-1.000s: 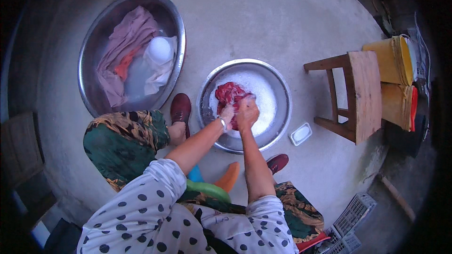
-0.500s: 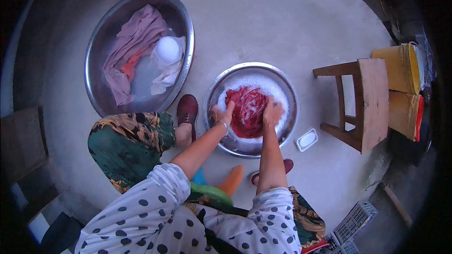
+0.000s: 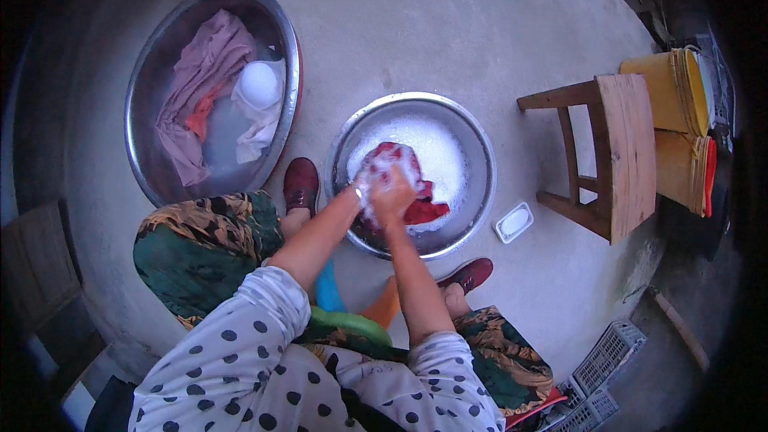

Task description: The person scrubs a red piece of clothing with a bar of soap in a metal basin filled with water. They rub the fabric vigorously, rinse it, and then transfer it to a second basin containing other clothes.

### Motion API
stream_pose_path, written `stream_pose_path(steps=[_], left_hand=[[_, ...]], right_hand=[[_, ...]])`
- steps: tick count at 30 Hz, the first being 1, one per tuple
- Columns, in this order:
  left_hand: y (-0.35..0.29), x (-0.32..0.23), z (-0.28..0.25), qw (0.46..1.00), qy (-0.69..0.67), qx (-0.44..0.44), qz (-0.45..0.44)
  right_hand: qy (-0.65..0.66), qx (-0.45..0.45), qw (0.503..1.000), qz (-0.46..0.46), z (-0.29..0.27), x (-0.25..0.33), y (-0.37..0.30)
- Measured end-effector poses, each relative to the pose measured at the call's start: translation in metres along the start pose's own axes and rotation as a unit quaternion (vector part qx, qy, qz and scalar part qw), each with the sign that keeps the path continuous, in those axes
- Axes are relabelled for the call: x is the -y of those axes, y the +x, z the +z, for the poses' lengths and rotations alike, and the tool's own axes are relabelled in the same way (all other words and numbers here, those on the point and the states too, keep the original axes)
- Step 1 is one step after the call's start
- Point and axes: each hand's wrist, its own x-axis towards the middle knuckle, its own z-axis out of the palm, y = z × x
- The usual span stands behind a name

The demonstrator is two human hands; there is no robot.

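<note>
A round metal basin (image 3: 486, 168) stands on the floor in front of me, with white suds (image 3: 448, 152) in it. A soaked red cloth (image 3: 426, 212) is bunched on the left side of the basin, foam clinging to it. My right hand (image 3: 392, 194) is closed on the cloth. Right beside it, my left hand (image 3: 366, 194) grips the same bundle; its fingers are partly hidden by foam and blurred. The two hands are close together, wrists nearly touching.
To the left, a bigger metal tub (image 3: 138, 124) holds a mauve garment (image 3: 192, 84), an orange-red cloth (image 3: 202, 112) and a white padded cup (image 3: 261, 85) in water. At right lie a small white dish (image 3: 514, 222), a wooden stool (image 3: 628, 156), yellow containers (image 3: 668, 88) and grey crates (image 3: 600, 360).
Both hands have come together at the left side of the basin, gathering the red cloth that was spread across the middle. The view has shifted slightly, and my right shoe shows more.
</note>
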Motion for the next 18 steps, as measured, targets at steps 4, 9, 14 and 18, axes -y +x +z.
stream_pose_path(steps=[4, 9, 14, 18], left_hand=[[0.02, 0.015, 0.013, 0.97, 0.153, -0.19, 0.017], [0.034, 0.031, -0.038, 0.999, -0.024, -0.006, 0.035], [0.026, 0.041, -0.019, 0.925, 0.321, -0.172, 0.104], [-0.006, 0.011, 0.012, 0.617, 0.75, -0.233, 0.053]], right_hand=[[-0.085, 0.1, 0.968, 0.216, -0.019, -0.031, 0.041], [-0.042, 0.056, 0.994, 0.079, -0.019, -0.013, 0.015], [-0.079, 0.181, 0.912, 0.36, -0.038, -0.074, 0.063], [-0.036, 0.096, 0.896, 0.432, -0.055, -0.076, 0.091]])
